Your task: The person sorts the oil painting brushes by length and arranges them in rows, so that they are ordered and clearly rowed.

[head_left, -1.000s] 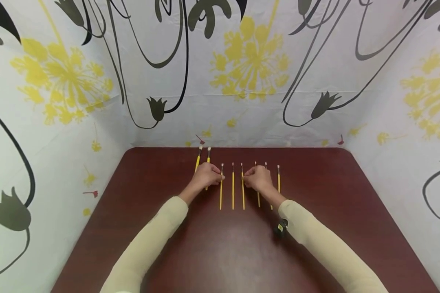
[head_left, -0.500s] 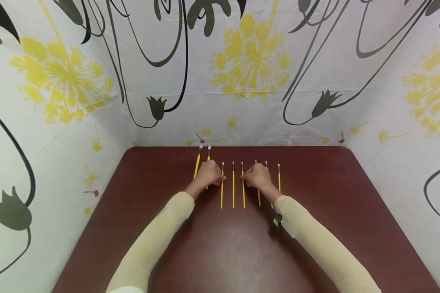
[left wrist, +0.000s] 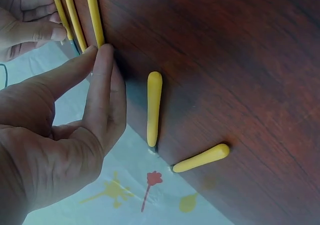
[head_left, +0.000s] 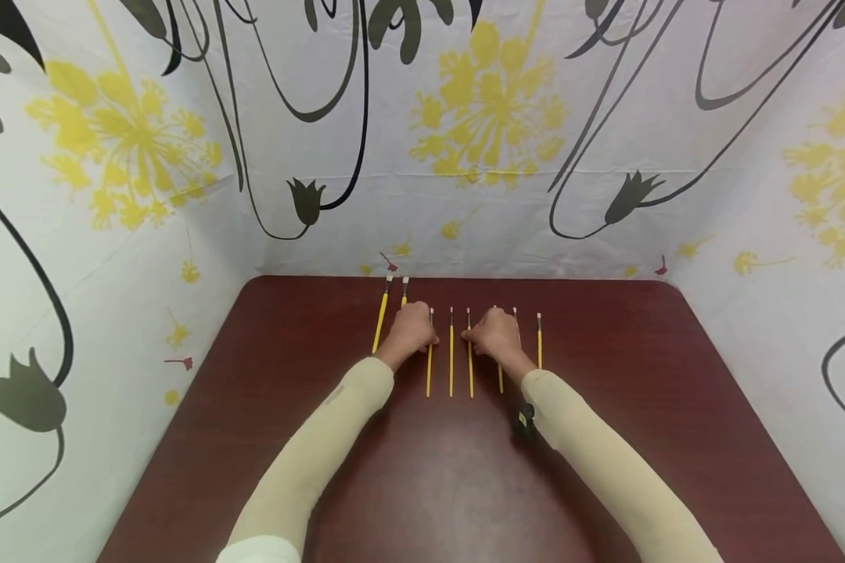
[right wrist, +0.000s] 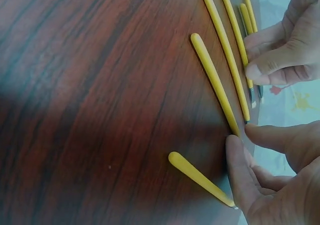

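Observation:
Thin yellow-handled paintbrushes lie in a row on the dark red-brown table (head_left: 422,485), bristles toward the back wall. My left hand (head_left: 410,328) pinches the third paintbrush from the left (head_left: 429,375) between thumb and fingertips; the left wrist view shows that paintbrush's handle (left wrist: 94,12) running up from the fingertips. My right hand (head_left: 494,335) pinches another paintbrush (head_left: 471,375) near its bristle end, its handle (right wrist: 215,85) clear in the right wrist view. Between the hands lies one paintbrush (head_left: 451,360), touched by neither as seen from above.
Two larger paintbrushes (head_left: 382,317) lie left of my left hand, the second partly hidden by it. Under and beyond my right hand lie more, the outermost paintbrush (head_left: 539,344) at the right. A patterned cloth wall (head_left: 422,219) borders the table's back and sides.
My left forearm has swung rightward and the hand has turned slightly over its paintbrush. The right hand stays at its paintbrush; its forearm shifts slightly left. The row looks nearly unchanged.

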{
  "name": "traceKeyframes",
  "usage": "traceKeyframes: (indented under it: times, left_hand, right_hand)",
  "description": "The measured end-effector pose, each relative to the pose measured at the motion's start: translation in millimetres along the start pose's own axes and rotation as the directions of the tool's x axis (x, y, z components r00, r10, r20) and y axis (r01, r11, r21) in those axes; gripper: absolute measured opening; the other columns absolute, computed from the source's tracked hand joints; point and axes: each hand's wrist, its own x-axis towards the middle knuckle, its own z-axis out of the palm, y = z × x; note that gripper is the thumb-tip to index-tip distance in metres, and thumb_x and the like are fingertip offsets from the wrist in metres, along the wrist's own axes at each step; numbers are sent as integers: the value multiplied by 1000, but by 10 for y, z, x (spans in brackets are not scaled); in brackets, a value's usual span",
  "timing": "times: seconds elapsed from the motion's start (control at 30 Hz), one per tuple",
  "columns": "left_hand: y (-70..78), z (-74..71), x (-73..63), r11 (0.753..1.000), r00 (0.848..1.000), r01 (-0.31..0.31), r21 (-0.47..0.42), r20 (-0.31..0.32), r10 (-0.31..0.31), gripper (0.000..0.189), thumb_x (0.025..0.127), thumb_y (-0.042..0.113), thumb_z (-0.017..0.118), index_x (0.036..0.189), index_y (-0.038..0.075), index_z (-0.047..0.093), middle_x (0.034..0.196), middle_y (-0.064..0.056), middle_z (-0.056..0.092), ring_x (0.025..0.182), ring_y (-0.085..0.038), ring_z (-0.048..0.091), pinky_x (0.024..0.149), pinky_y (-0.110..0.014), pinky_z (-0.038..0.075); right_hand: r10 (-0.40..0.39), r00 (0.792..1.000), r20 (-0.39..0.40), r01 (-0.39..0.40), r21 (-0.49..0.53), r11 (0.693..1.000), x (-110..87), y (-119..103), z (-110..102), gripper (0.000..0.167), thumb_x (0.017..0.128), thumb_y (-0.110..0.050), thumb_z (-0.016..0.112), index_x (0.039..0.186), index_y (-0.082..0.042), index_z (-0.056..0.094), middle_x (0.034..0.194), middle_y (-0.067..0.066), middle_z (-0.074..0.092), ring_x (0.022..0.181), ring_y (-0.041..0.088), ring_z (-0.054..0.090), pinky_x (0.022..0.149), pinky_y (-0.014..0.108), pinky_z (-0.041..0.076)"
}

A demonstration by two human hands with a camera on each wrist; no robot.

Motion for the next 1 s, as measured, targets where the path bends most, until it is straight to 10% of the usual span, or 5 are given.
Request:
traceKeyframes:
  times: [0.5, 1.0]
  left_hand:
    - [-14, -10, 9, 1000, 1000, -6, -11, -1, 6, 7, 94, 4, 76, 95, -2, 77, 91, -18, 78, 65, -24, 78, 55, -29, 64]
    - [-13, 11, 4, 997, 999, 29, -77, 40, -26, 38, 95, 9, 75, 62, 8, 57, 66, -16, 69, 69, -30, 78, 65, -38, 68]
  right_hand:
    - [-32, 999, 4, 33, -55, 998, 47, 13, 34, 51, 96, -15, 74, 48, -13, 59, 49, 4, 65, 49, 19, 67, 46, 26, 49]
    - [24, 1000, 7, -23, -61, 998, 61, -15, 44, 38, 94, -24, 78, 62, -5, 74, 52, 4, 68, 50, 19, 67, 49, 25, 47]
